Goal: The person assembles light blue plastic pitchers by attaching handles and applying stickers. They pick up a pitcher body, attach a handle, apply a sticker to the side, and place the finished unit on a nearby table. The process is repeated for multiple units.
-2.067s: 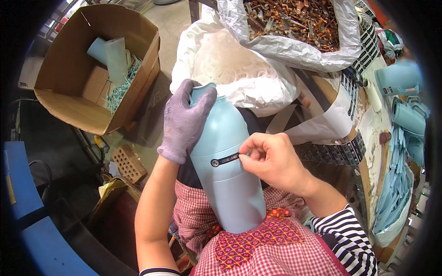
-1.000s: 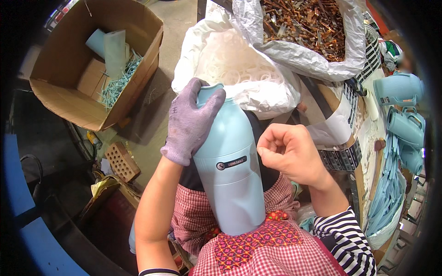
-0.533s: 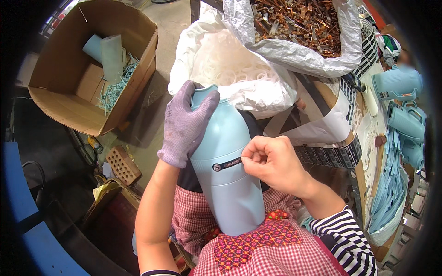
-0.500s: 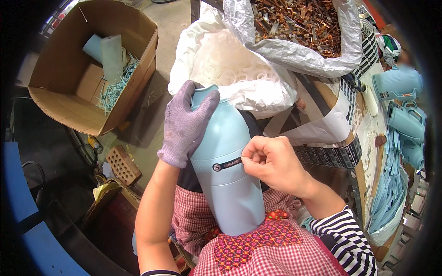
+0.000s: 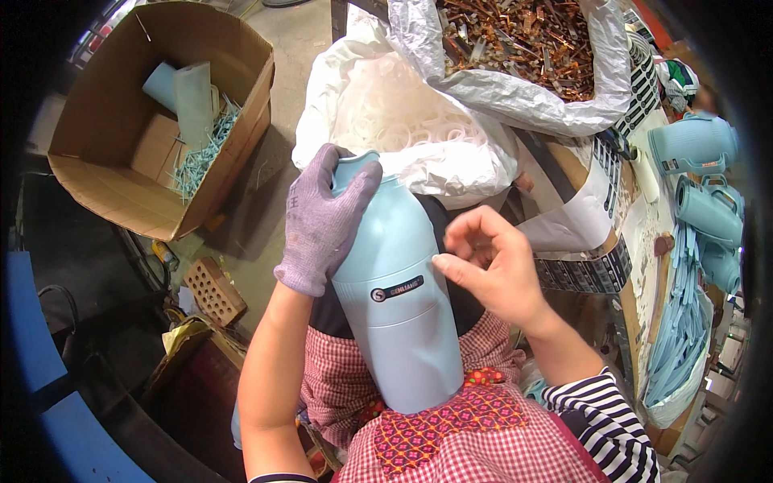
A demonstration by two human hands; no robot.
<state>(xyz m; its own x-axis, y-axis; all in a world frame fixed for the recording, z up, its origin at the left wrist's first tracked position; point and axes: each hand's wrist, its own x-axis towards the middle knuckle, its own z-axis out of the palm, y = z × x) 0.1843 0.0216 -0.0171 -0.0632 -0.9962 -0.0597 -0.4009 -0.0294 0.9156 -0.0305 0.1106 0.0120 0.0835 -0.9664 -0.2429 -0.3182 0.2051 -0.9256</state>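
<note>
The gloved left hand was wrapped around the neck of the light-blue container, which slanted upward in front of the person with its base against the checked apron. The bare right hand was just beside the container's right side, fingers loosely curled, thumb spread away from the forefinger; whether the thumb touched the container could not be told. A dark label lay across the container's front. Beyond the neck sat a white bag of pale rings
</note>
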